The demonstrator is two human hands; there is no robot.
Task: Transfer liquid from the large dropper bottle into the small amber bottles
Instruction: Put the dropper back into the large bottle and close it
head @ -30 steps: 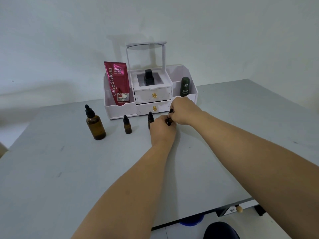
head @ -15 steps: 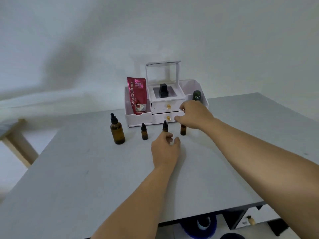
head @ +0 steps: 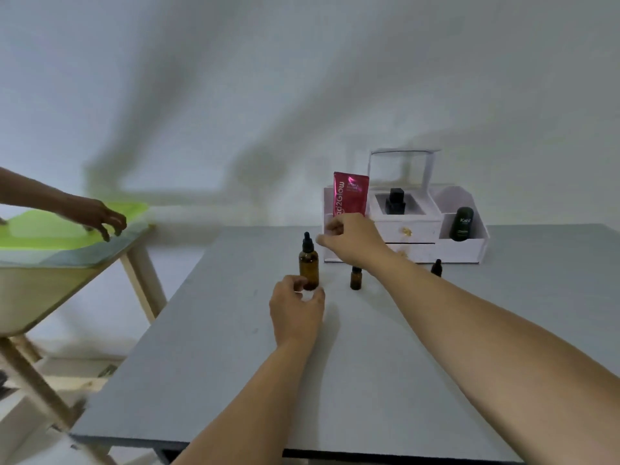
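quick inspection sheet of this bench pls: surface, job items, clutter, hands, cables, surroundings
surface: grey table, matte top with faint marks
job's things: large dropper bottle upright and capped; small amber bottle upright to its right; second small bottle by the organiser
clutter: white organiser at the back, holding a pink tube, black bottle and dark green container
hands: left hand curled at the large bottle's base, grip unclear; right hand raised just right of the dropper cap, nothing seen in it
cables: nothing seen
surroundings: wooden side table at left with a green sheet; another person's hand over it
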